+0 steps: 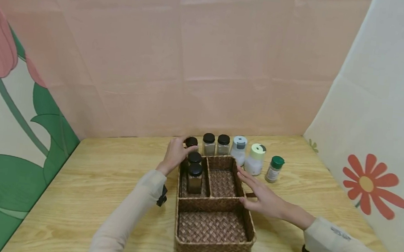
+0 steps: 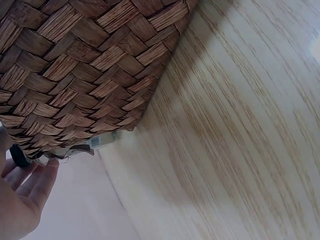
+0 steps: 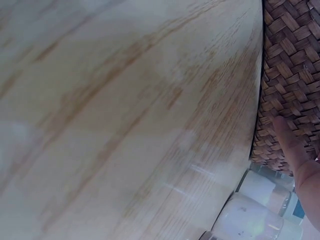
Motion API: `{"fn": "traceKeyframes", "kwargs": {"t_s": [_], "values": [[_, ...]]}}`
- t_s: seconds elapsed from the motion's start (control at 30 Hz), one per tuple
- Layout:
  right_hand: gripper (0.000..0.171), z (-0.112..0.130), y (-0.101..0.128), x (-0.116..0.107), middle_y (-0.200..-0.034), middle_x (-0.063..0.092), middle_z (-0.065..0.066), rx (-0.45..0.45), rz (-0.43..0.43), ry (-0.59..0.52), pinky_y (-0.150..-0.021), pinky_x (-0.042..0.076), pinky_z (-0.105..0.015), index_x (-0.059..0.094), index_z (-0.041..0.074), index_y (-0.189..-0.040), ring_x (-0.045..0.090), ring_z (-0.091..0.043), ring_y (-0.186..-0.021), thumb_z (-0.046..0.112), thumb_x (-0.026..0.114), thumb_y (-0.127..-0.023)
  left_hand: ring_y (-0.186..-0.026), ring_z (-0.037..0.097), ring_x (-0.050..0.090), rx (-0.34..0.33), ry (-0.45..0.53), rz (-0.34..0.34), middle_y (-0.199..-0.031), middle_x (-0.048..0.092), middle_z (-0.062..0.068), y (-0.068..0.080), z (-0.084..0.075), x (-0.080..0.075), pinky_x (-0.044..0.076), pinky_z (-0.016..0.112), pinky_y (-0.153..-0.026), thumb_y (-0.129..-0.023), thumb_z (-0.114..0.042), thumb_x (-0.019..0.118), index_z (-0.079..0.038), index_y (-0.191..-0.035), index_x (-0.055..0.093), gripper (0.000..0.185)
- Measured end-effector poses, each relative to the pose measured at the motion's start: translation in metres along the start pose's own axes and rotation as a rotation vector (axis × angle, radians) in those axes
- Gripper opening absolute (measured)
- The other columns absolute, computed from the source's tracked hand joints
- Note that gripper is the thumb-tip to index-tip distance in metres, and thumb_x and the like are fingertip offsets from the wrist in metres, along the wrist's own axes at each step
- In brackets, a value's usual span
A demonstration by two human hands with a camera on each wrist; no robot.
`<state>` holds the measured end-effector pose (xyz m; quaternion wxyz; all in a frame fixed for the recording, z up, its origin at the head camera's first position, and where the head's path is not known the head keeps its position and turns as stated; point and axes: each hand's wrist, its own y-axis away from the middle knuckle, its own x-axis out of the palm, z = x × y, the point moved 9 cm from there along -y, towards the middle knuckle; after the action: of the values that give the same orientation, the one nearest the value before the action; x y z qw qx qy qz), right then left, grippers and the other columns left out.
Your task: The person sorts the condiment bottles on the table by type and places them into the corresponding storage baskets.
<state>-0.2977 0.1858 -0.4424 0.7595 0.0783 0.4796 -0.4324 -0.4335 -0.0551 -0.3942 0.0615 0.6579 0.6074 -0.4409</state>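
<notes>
My left hand [image 1: 175,154] holds a black-capped spice jar [image 1: 191,142] at the far left corner of the woven basket [image 1: 213,249]. In the left wrist view, the fingers curl beside its black cap [image 2: 20,156], and the basket wall hides most of the jar. Two more black-capped jars, a nearer one [image 1: 194,179] and one behind it [image 1: 195,158], stand in the basket's back left compartment. On the basket's right side rests my right hand [image 1: 263,196], its fingers extended along the wall. The right wrist view shows one finger [image 3: 290,142] against the outer weave.
Behind the basket stand two black-capped jars, one left [image 1: 208,144] and one right [image 1: 223,145]. A blue-topped white bottle [image 1: 238,151], a yellow-topped bottle [image 1: 255,160] and a green-capped jar [image 1: 273,169] stand to the right. A pink cloth [image 1: 148,75] hangs behind the wooden table [image 1: 107,181].
</notes>
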Motion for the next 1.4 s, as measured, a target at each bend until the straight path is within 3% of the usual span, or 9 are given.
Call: {"fn": "traceKeyframes", "kwargs": {"t_s": [0.17, 0.5, 0.67, 0.8, 1.07, 1.2, 1.4], "values": [[0.074, 0.0015, 0.0000, -0.0009, -0.161, 0.017, -0.021, -0.015, -0.011, 0.002, -0.106, 0.032, -0.059, 0.030, -0.010, -0.150, 0.026, -0.044, -0.141, 0.016, 0.068, -0.092, -0.092, 0.024, 0.065, -0.001, 0.007, -0.003, -0.107, 0.070, 0.012, -0.0009, 0.0020, 0.0011, 0.053, 0.040, -0.080, -0.088, -0.030, 0.074, -0.006, -0.126, 0.066, 0.046], [0.074, 0.0026, -0.0005, -0.0017, -0.162, 0.017, -0.020, -0.017, -0.014, 0.007, -0.106, 0.032, -0.058, 0.030, -0.010, -0.150, 0.026, -0.044, -0.141, 0.016, 0.069, -0.092, -0.064, 0.020, 0.052, 0.023, 0.022, -0.019, -0.084, 0.066, 0.008, 0.0015, -0.0040, -0.0022, 0.040, 0.034, -0.058, -0.089, -0.029, 0.073, -0.006, -0.116, 0.070, 0.035], [0.075, 0.0017, -0.0005, -0.0007, -0.162, 0.017, -0.020, -0.013, -0.008, 0.006, -0.107, 0.032, -0.057, 0.030, -0.009, -0.150, 0.026, -0.043, -0.142, 0.015, 0.069, -0.091, -0.057, 0.014, 0.046, 0.011, 0.015, -0.022, -0.087, 0.067, 0.009, 0.0025, -0.0023, -0.0010, 0.038, 0.031, -0.057, -0.090, -0.029, 0.072, -0.010, -0.122, 0.068, 0.038], [0.076, 0.0008, 0.0000, 0.0005, -0.161, 0.017, -0.021, -0.006, 0.000, -0.002, -0.107, 0.032, -0.056, 0.030, -0.009, -0.150, 0.025, -0.042, -0.142, 0.015, 0.070, -0.091, -0.046, 0.013, 0.032, -0.008, 0.017, -0.006, -0.074, 0.060, 0.009, 0.0033, 0.0020, 0.0027, 0.034, 0.030, -0.054, -0.091, -0.032, 0.069, -0.012, -0.128, 0.065, 0.042], [0.075, -0.0004, 0.0007, 0.0014, -0.161, 0.018, -0.023, -0.006, 0.000, -0.006, -0.107, 0.032, -0.055, 0.031, -0.011, -0.149, 0.026, -0.041, -0.142, 0.014, 0.070, -0.091, -0.040, 0.010, 0.025, -0.011, 0.032, 0.001, -0.056, 0.048, 0.010, 0.0043, 0.0019, 0.0037, 0.029, 0.028, -0.048, -0.092, -0.032, 0.069, -0.013, -0.134, 0.062, 0.046], [0.075, -0.0006, 0.0003, 0.0009, -0.161, 0.018, -0.023, -0.009, -0.003, -0.005, -0.108, 0.031, -0.056, 0.030, -0.010, -0.150, 0.025, -0.042, -0.142, 0.015, 0.069, -0.091, -0.042, 0.009, 0.027, -0.007, 0.049, -0.009, -0.061, 0.049, 0.011, 0.0038, 0.0002, 0.0023, 0.029, 0.028, -0.050, -0.092, -0.032, 0.067, -0.013, -0.126, 0.065, 0.039], [0.075, 0.0004, 0.0001, -0.0007, -0.161, 0.018, -0.021, -0.016, -0.009, 0.002, -0.107, 0.031, -0.057, 0.030, -0.010, -0.150, 0.025, -0.043, -0.142, 0.016, 0.069, -0.091, -0.047, 0.016, 0.036, 0.036, 0.040, -0.050, -0.063, 0.050, 0.009, 0.0012, -0.0040, -0.0027, 0.030, 0.030, -0.050, -0.092, -0.031, 0.066, -0.004, -0.105, 0.069, 0.029]]}}
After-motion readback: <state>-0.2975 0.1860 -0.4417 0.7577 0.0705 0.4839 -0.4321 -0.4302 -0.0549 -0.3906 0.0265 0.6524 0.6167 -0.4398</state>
